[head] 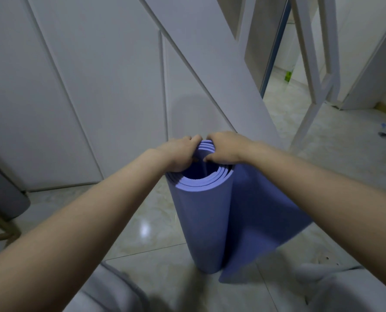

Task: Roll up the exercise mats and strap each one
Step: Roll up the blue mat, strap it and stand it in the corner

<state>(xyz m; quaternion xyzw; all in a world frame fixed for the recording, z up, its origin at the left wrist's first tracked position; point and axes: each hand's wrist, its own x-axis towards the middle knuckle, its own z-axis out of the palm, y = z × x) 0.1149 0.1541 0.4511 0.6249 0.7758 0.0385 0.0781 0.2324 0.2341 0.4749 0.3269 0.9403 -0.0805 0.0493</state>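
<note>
A blue-violet exercise mat (205, 224) stands on end on the tiled floor, rolled into a loose tube with its spiral layers showing at the top. Its outer flap hangs unrolled to the right and reaches the floor. My left hand (179, 154) grips the top rim on the left side, fingers curled over the edge. My right hand (224, 147) grips the far rim, thumb tucked inside the tube. No strap is in view.
White panelled cabinet doors (75, 86) fill the left and back. A slanted white beam (221, 70) and white frame legs (309, 109) stand behind the mat. A grey seat with a wooden leg (2, 199) sits at the left edge. My knees in grey trousers (111, 296) are below.
</note>
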